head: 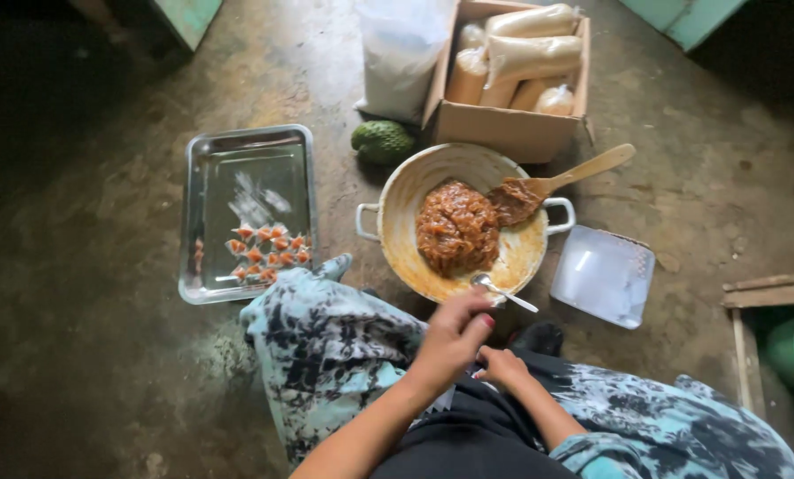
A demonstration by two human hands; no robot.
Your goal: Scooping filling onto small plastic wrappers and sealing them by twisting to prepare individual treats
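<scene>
Our left hand (455, 333) has its grip pinched on the handle of a metal spoon (503, 291), whose bowl rests on the pan (397, 200) rim at six o'clock. Our right hand (502, 365) sits just below; we cannot tell its grip. Bare floor (86, 355) lies open at nine o'clock, beyond the steel tray (246, 160).

The left hand (455, 335) grips a spoon (503, 292) at the pan's (397, 200) six o'clock rim. The right hand (502, 365) sits just beside it. Brown paste (456, 226) fills the pan; a tray (246, 177) lies at nine o'clock.
</scene>
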